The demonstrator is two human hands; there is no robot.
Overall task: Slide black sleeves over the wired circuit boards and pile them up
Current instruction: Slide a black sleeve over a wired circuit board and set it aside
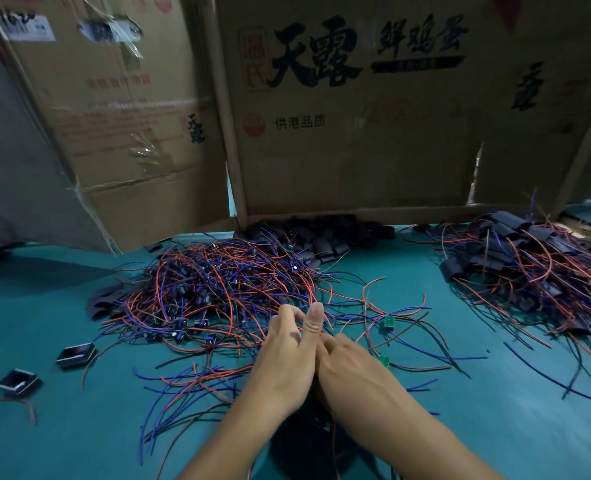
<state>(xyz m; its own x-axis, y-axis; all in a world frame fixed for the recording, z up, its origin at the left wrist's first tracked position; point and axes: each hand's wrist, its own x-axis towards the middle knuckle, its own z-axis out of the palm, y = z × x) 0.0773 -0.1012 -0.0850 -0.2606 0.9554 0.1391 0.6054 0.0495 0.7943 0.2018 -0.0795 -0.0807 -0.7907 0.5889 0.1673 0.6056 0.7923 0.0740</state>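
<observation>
Teal bench mat point(62, 306), brown cardboard boxes point(349, 116) walling the back. Left hand point(287, 351) and right hand point(349, 368) pressing together over the tangled heap of red/blue wired boards point(200, 289), probably sleeving one; grip hidden, cannot tell. Sleeved units are piling up right point(515, 251), clear of unsleeved stock.

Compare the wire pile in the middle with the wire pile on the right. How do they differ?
The middle pile is mostly loose red, blue and black wires with small bare boards; the right pile has many black sleeves among its wires. The middle pile reaches the hands; the right pile lies apart from them, near the table's right edge. The middle pile looks wider. Both lie on the green table before cardboard boxes.
</observation>
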